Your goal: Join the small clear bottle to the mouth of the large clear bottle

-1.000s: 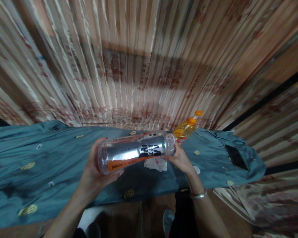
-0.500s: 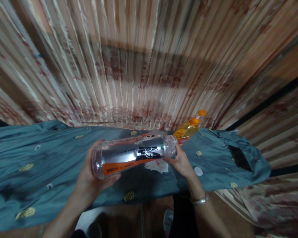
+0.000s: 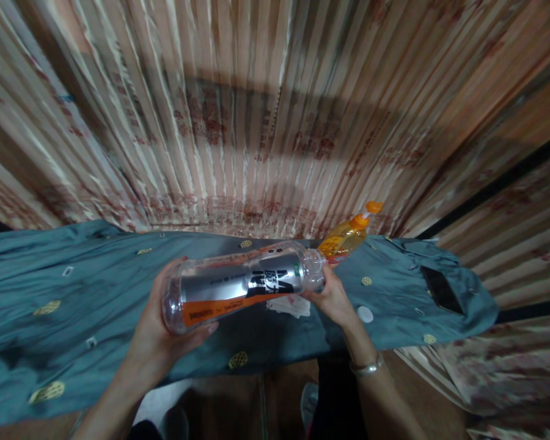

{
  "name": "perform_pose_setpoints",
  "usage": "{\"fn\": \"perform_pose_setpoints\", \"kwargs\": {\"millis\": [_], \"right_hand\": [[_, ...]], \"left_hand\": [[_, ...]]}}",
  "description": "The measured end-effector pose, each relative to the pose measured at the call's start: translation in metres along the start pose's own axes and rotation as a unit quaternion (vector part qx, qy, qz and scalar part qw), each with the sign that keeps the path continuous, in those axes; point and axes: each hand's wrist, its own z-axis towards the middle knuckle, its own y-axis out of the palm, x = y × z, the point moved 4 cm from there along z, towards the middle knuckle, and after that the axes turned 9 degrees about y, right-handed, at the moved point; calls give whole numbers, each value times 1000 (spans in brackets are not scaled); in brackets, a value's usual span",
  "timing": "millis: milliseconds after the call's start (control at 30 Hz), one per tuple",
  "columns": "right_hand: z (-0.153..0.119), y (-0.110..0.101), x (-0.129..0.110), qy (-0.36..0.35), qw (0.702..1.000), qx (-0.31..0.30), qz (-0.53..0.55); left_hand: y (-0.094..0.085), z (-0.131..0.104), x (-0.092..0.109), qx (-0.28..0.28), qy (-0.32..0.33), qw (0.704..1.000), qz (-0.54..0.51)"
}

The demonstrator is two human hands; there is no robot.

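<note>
A clear plastic bottle (image 3: pixel 238 284) with a silver and orange label lies sideways in the air over the cloth, its neck to the right. My left hand (image 3: pixel 167 324) is wrapped around its base end. At the neck, my right hand (image 3: pixel 330 296) closes its fingers around the bottle. Whether a cap sits on the mouth, I cannot tell. Just behind the neck stands a pump bottle (image 3: pixel 343 239) of yellow liquid with an orange pump top, its lower part partly hidden. Beneath the bottle's neck lies a crumpled white tissue or wrapper (image 3: pixel 289 307).
A teal patterned cloth (image 3: pixel 96 275) covers the table. On the right lie a small white disc (image 3: pixel 365 314), perhaps a cap, and a dark phone (image 3: pixel 440 289). A pleated curtain (image 3: pixel 238 122) hangs behind the table, and a dark bar (image 3: pixel 495 183) slants at the right.
The bottle's base end has shifted slightly left and nearer, together with my left hand. My right hand stays at the neck with almost no movement.
</note>
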Motion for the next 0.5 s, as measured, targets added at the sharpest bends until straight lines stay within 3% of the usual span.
{"fn": "perform_pose_setpoints", "kwargs": {"millis": [367, 500], "right_hand": [[0, 2, 2, 11, 1000, 4, -26], [-1, 2, 1, 6, 999, 5, -37]], "left_hand": [[-7, 5, -8, 2, 76, 997, 16], [-6, 3, -6, 12, 42, 999, 9]]}}
